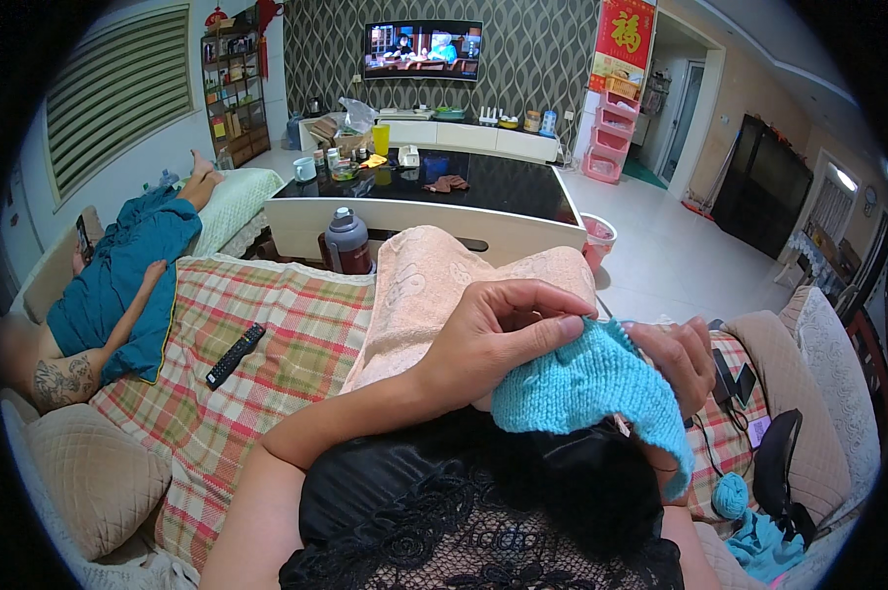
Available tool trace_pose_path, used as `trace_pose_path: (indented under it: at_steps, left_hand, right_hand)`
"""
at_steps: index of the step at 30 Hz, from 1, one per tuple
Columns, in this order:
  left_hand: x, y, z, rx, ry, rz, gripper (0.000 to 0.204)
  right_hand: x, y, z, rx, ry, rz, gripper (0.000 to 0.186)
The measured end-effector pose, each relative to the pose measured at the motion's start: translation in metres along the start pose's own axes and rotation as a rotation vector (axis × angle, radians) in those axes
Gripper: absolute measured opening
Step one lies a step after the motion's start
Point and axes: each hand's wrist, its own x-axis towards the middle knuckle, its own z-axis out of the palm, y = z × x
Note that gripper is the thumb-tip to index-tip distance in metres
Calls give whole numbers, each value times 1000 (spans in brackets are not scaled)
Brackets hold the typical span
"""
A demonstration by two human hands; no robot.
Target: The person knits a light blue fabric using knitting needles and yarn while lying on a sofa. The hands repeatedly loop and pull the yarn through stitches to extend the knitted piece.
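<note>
A turquoise knitted piece [581, 388] hangs over my lap between my hands. My left hand [503, 339] is closed on its upper left edge, with thumb and fingertips pinched together at the top. My right hand [685, 364] is closed at the upper right edge of the knitting, fingers bent behind and beside it. Any needles in the stitches are too small or hidden to make out clearly. A peach towel [414, 295] covers my legs. At the lower right, a turquoise yarn ball [729, 495] and turquoise cloth [763, 551] lie on the sofa.
Another person [129, 275] lies on the sofa at left, holding a phone. A remote [235, 356] rests on the plaid cover [267, 305]. A cluttered coffee table [513, 206], a thermos [347, 246] and a bin [597, 239] are ahead. Phones and cables [729, 379] lie at right.
</note>
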Motion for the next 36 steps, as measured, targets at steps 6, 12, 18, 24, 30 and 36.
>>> trace_pose_path:
  at_steps: [6, 12, 18, 24, 30, 36]
  left_hand:
    - [0, -2, 2, -7, 25, -10, 22]
    - [0, -3, 1, -5, 33, -13, 23]
    - [0, -5, 0, -7, 29, -3, 25]
    - [0, -3, 2, -10, 45, -5, 27]
    - [0, -5, 1, -3, 46, 4, 26]
    - [-1, -3, 2, 6, 59, 12, 24]
  right_hand:
    - [2, -6, -4, 30, -27, -14, 32]
    - [1, -8, -4, 14, -56, 19, 35]
    - [-2, -6, 0, -8, -47, 35, 38]
    - [-3, -7, 0, -14, -43, 38, 38]
    - [-2, -9, 2, -1, -33, 49, 37]
    - [-2, -9, 2, 4, -42, 42, 39]
